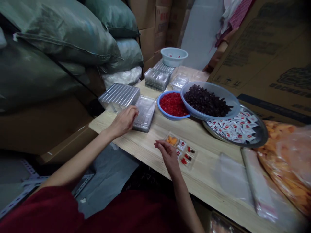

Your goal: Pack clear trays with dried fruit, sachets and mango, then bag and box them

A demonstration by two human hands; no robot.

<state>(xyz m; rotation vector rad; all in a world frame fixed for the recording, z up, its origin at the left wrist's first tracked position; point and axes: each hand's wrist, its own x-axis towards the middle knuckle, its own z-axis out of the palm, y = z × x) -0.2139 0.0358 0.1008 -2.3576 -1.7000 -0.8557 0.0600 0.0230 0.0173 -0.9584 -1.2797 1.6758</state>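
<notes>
My left hand (125, 121) is at the left edge of a stack of clear plastic lids (145, 113). Its fingers are curled together, and whatever is between the tips is hidden. My right hand (168, 157) hovers over the left side of a clear compartment tray (193, 161), fingers stretched out to the left, with nothing visible in them. In the tray lie orange dried fruit pieces (172, 140), small white printed packets (181, 145), and red and dark pieces in the right-hand compartments.
Behind the tray stand a blue bowl of red pieces (173, 103), a bowl of dark dried fruit (206, 100) and a metal tray of packets (261, 129). Ribbed plastic trays (119, 95) are stacked left. Plastic bags (257, 181) and bagged orange fruit (286, 155) lie right.
</notes>
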